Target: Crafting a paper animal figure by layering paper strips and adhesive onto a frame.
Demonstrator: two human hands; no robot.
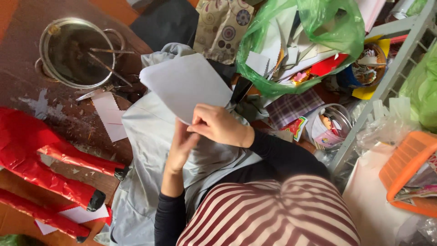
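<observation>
So the biggest thing in view is the pale grey cloth (150, 136) spread over the person's lap, running from the near edge up toward the middle. Left of it on the brown floor lies a shiny red paper figure (41, 155) with black-tipped legs, and far left sits a metal pot (75, 52) with sticks inside. Far right there's a green plastic bag (314, 41) stuffed with paper scraps, and an orange basket (407, 164) at the right edge.

The white paper sheet (184, 84) is held up over the cloth, tilted, its near edge right at the fingers. Both forearms come up from the near side in dark sleeves. The right hand (221, 125) reaches across from the right, wrist bent, fingers curled down and pinched shut on the sheet's near edge. The left hand (182, 146) rises just below it, fingers fairly straight and close together, touching the same near edge from underneath; whether it actually pinches the paper, I can't tell.
</observation>
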